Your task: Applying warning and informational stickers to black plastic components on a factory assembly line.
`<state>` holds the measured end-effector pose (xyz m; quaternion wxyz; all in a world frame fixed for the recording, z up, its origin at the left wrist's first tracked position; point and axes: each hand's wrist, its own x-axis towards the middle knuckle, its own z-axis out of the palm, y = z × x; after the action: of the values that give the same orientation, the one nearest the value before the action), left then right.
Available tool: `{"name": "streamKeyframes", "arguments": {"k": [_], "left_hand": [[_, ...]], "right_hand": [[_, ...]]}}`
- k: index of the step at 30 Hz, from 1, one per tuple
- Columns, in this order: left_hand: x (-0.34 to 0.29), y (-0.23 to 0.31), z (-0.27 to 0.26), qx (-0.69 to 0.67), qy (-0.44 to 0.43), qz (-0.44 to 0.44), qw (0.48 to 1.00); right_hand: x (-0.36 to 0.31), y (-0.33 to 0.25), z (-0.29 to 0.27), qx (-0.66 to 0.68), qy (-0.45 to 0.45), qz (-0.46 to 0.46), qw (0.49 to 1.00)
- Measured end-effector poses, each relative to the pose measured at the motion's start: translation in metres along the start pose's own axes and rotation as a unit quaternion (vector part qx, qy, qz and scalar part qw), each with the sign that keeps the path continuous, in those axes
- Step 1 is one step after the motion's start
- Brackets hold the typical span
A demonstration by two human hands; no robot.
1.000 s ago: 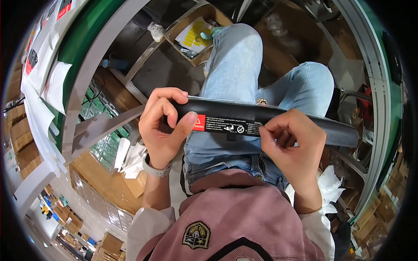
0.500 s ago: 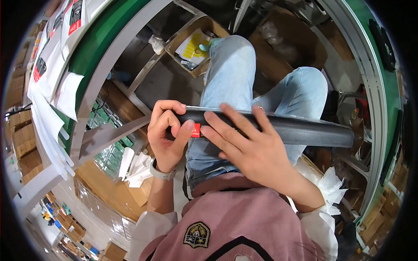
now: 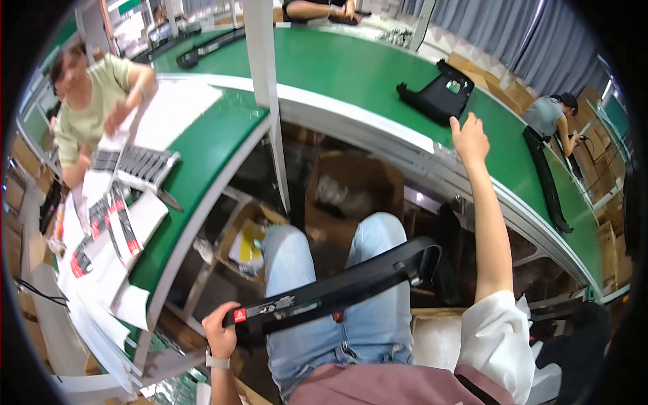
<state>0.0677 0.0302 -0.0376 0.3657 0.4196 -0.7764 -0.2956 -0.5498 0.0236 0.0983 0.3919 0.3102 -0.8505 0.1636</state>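
Note:
My left hand [image 3: 221, 332] grips the left end of a long black plastic casing [image 3: 351, 287], which lies slantwise over my thighs. A red-and-white label and pale printing show on the casing near that hand; its far right end is curved. My right arm stretches forward over the edge of a green belt [image 3: 337, 64]. At its end my right hand [image 3: 471, 140] is raised with fingers apart, holding nothing. Just beyond the fingertips a wide black plastic part [image 3: 439, 96] rests on the belt, with a small greenish piece on it.
On the left, label sheets [image 3: 115, 226] and white paper lie on a green side table [image 3: 192, 158], where a co-worker [image 3: 91, 101] sits. Another long black part [image 3: 545, 179] lies farther right on the belt. A white post [image 3: 260, 61] stands ahead; open cardboard boxes [image 3: 358, 177] sit below.
My right hand has left the casing and reached forward to the belt. The casing now tilts up to the right, with its printed side showing, held by the left hand alone. My view has lifted.

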Motion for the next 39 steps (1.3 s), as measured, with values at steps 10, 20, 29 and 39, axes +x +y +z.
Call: {"name": "streamKeyframes", "arguments": {"k": [10,20,29,39], "left_hand": [[-0.040,0.014,-0.049,-0.184,0.096,-0.315,0.926],[0.223,0.112,0.022,-0.473,-0.085,-0.266,0.835],[0.444,0.155,0.269,-0.361,-0.101,-0.114,0.920],[0.317,0.202,0.152,-0.634,-0.446,-0.015,0.631]], "right_hand": [[0.070,0.014,0.093,0.392,-0.300,0.362,0.791],[-0.021,0.235,-0.004,0.689,-0.217,0.262,0.640],[-0.148,0.248,-0.150,0.606,-0.157,0.317,0.712],[-0.177,0.209,-0.193,0.495,-0.123,0.148,0.847]]}}
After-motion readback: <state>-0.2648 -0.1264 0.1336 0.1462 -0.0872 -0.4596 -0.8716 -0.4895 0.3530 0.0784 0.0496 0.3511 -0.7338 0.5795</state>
